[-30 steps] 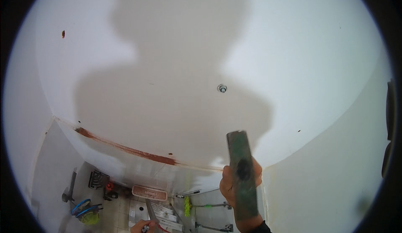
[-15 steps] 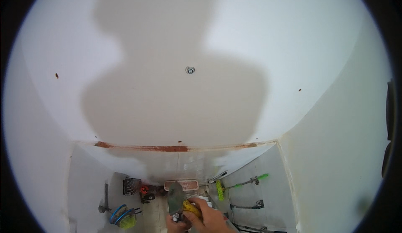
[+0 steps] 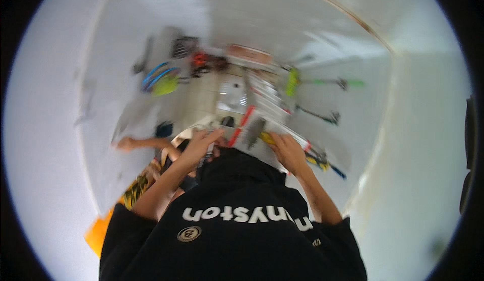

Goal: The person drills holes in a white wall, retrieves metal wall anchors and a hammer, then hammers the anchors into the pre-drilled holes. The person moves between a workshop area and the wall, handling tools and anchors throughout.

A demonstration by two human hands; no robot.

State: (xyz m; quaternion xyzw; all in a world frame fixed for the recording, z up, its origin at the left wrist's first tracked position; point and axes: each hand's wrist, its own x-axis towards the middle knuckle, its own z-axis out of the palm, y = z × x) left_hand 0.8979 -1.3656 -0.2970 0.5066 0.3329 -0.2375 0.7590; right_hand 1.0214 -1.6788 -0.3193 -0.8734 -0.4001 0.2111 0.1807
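My right hand is closed around the yellow handle of a small trowel. Its grey blade points left and up, in front of a white sheet or box with red edges. My left hand is left of the trowel and apart from it, at the waist of my black shirt. Its fingers are curled at a small silvery thing, too blurred to name.
Another person's arm reaches out at the left, near orange cloth. Blue-rimmed nets and a green-handled brush hang on the side walls. A reddish trough and a metal plate lie on the tiled floor.
My view has tipped down from the white wall to my body and the floor. My hands, close together before, are now apart, the trowel staying in the right one.
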